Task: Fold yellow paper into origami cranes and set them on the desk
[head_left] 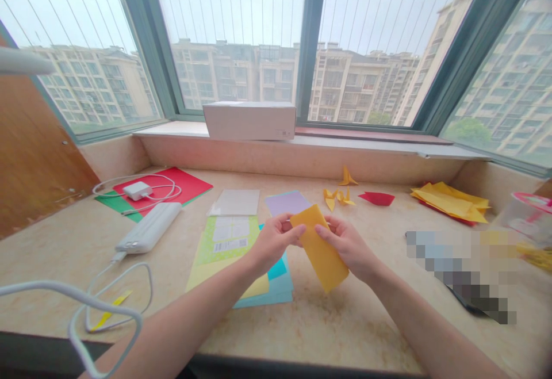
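Observation:
A folded strip of yellow paper [325, 255] is held up over the counter, tilted, its lower end towards me. My left hand [278, 240] pinches its upper left edge, thumb on the front. On the other edge my right hand [340, 241] grips it the same way, with the fingers behind the paper. Beneath and left of my left hand lie light blue sheets [282, 293] and a pale yellow sheet [207, 278], with a lime-green packet [207, 241] on top. A lilac sheet [288, 201] lies just beyond my hands.
Folded yellow paper figures [338, 198] and a red folded piece [376, 198] lie at the back. Yellow sheets [452, 201] are piled right, near a clear tub [524, 218] and a blurred-out dark object [466, 298]. Left are a white power bank [150, 228], cables and red paper [187, 186].

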`<state>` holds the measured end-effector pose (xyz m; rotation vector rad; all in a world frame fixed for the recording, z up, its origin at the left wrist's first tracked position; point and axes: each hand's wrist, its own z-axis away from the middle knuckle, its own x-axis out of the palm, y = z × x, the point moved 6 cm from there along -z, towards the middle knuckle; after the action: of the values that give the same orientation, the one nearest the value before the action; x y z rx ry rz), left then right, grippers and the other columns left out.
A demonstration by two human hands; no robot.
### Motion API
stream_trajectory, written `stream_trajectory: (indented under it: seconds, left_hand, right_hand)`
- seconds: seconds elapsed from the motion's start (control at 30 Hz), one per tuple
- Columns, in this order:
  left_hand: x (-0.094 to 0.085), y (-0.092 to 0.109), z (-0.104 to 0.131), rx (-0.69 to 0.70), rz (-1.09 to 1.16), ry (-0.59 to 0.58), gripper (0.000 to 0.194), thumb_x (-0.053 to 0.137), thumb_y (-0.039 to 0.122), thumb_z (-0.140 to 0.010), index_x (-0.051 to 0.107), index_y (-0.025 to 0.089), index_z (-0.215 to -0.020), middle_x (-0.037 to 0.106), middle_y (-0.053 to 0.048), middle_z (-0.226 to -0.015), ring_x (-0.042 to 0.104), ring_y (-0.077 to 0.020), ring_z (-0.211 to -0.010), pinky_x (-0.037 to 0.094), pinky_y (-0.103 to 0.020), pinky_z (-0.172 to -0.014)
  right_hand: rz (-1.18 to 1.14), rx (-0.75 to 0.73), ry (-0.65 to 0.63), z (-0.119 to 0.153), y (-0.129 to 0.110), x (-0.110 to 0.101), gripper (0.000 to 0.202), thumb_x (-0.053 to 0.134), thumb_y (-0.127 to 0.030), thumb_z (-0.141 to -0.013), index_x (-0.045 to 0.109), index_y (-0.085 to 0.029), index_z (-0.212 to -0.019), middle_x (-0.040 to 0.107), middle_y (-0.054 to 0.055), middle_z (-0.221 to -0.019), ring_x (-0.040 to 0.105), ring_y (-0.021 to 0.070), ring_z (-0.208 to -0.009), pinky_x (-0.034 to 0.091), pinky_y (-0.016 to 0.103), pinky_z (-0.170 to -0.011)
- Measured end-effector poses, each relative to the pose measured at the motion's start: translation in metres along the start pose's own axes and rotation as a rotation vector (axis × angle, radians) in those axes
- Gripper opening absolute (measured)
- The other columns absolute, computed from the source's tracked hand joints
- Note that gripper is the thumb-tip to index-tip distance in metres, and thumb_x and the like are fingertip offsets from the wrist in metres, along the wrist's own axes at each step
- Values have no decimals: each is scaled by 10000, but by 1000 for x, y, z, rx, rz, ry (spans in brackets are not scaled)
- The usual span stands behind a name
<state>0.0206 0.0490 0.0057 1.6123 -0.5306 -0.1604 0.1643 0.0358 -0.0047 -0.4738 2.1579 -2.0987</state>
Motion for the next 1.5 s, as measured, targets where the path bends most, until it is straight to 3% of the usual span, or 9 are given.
stream_trajectory:
  seconds: [0.23,0.5,0.7,0.9,1.07,1.5]
  left_hand:
    - [-4,4,1,61,-54,36,333,714,419,-808,717,88,-842,737,-80,-768,659,-149,-650,549,-242,-615]
    - [-7,7,2,68,-124,75,304,706,395,-816,727,92,-803,716,-54,-690,632,-118,-566,528,-211,-558]
    - [-2,7,4,61,-147,30,323,726,417,-789,699,103,-716,689,-39,-633,609,-109,-525,509,-207,-520]
    - [-2,5,3,70,-156,35,335,708,430,-806,695,100,-748,697,-53,-657,617,-113,-528,517,-213,-522]
    - [-6,9,4,130,-128,107,328,692,428,-822,698,102,-855,691,-40,-650,613,-119,-498,525,-232,-500]
    - [-3,19,12,199,-199,131,322,712,443,-804,691,123,-772,666,-22,-596,600,-117,-492,510,-226,-507]
  right_hand:
    - [-44,-31,-10,1,-3,4,375,698,-439,-828,635,-200,-1109,755,82,-990,720,205,-825,542,289,-701]
    - [-26,-67,-38,4,-6,7,362,666,-430,-859,618,-211,-1144,754,85,-1003,721,213,-829,548,310,-722]
    - [14,-125,27,4,-10,5,300,647,-443,-870,671,-193,-1033,759,80,-960,710,203,-780,544,307,-709]
    - [16,-140,91,7,-11,4,274,692,-437,-833,693,-192,-956,765,59,-885,704,195,-734,550,296,-678]
    - [30,-148,101,7,-11,5,279,696,-440,-828,696,-197,-966,766,59,-893,707,197,-752,551,288,-671]
    - [81,-153,132,9,-14,6,336,688,-502,-809,692,-195,-945,756,72,-890,698,232,-753,554,345,-694]
